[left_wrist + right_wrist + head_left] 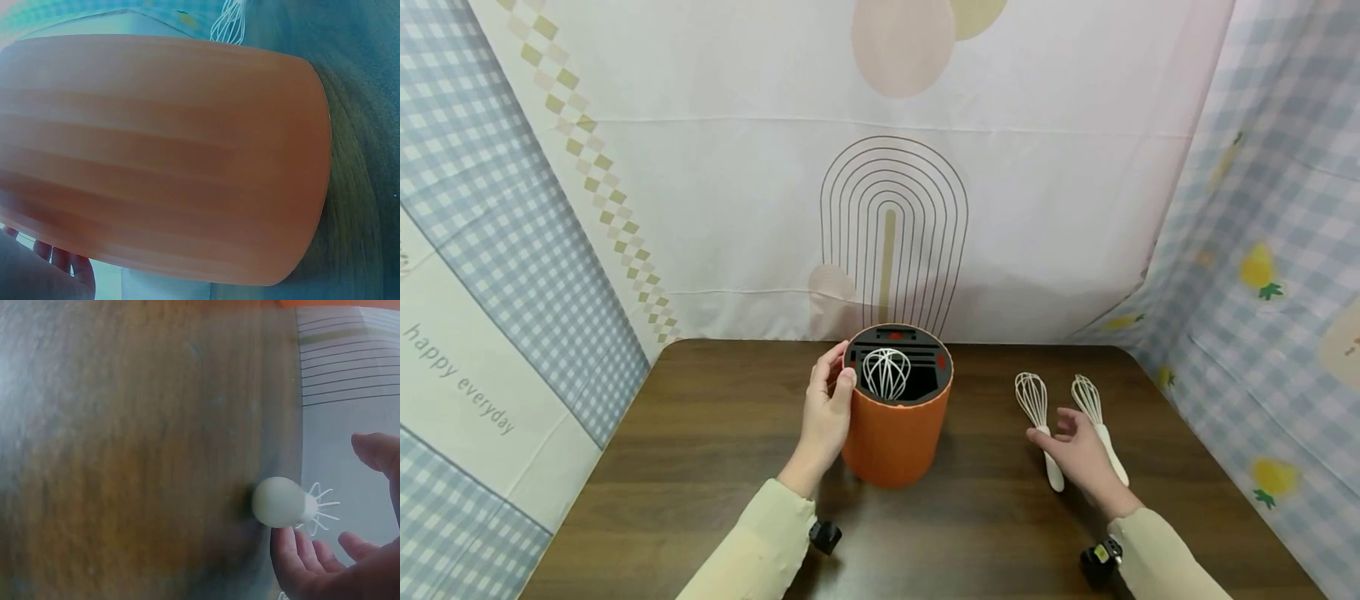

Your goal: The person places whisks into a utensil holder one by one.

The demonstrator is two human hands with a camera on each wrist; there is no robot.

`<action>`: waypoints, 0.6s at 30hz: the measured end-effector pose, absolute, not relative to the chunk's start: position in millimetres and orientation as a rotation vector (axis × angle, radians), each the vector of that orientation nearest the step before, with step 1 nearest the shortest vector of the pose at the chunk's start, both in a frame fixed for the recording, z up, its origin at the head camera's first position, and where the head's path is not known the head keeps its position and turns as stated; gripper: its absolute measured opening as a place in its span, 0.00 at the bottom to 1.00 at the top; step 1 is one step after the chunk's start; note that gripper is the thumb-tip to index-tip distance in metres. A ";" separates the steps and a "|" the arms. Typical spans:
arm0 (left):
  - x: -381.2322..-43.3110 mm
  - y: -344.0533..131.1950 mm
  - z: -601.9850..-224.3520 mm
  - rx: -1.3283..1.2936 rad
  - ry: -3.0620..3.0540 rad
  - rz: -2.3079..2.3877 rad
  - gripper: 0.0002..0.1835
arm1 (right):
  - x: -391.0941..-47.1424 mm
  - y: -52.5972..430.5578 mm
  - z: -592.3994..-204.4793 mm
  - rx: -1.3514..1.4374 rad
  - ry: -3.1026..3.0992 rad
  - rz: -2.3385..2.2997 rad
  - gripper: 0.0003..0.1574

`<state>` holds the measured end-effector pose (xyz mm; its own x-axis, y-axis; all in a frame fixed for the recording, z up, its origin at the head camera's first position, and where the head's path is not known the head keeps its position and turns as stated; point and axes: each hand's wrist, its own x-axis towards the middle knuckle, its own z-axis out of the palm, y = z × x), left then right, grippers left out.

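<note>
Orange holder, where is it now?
In the head view, the orange holder stands centrally on the table, the left hand on its left side, the nearer loose whisk to its right.

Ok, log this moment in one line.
left hand: grips orange holder | right hand: near two whisks on table | inside holder: one whisk

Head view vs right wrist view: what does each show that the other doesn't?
Head only: left hand on the orange holder, plus the upright whisk inside.
Right wrist only: left table whisk seen end-on, butt foremost.
Both: right hand, that whisk, wooden table, lined backdrop; the orange strip topping the wrist view is probably the holder.
</note>
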<state>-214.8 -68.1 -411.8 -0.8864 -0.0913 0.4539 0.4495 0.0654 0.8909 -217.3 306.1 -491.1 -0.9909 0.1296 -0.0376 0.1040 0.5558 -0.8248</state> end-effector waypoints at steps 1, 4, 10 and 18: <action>-214.7 -67.8 -411.7 -0.360 -1.957 -1.877 0.21 | -217.4 306.1 -492.3 -0.217 -2.752 1.472 0.59; -214.7 -66.6 -411.6 -0.362 -1.955 -1.879 0.21 | -217.6 307.6 -495.8 -0.253 -2.761 1.512 0.59; -214.9 -66.1 -412.2 -0.356 -1.948 -1.886 0.21 | -219.0 309.7 -500.5 -0.301 -2.782 1.474 0.59; -216.2 -69.1 -413.5 -0.358 -1.950 -1.877 0.21 | -220.1 306.7 -503.3 -0.320 -2.795 1.434 0.43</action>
